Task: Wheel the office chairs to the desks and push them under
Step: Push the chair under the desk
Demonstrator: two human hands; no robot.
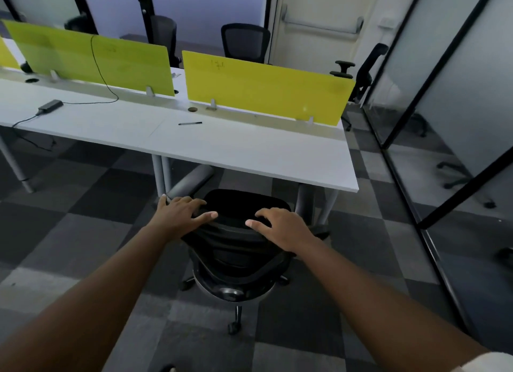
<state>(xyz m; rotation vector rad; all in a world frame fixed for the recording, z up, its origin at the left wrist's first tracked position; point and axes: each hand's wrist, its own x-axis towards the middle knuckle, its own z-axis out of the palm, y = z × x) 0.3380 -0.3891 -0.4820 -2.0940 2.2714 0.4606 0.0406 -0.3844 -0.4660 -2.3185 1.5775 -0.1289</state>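
A black mesh office chair [236,249] stands right in front of me, its seat at the front edge of the white desk [249,155] and its backrest towards me. My left hand [180,213] rests on the top left of the backrest with fingers spread and thumb stretched inward. My right hand [280,227] holds the top right of the backrest, fingers bent over its rim. The chair's wheeled base [234,327] shows below the seat on the checked carpet.
Yellow divider panels [266,88] stand along the back of the desk. A pen [190,123] and a power adapter [50,106] with its cable lie on the desktop. Other black chairs [245,42] [366,68] stand beyond the desk. A glass partition [444,93] runs along the right.
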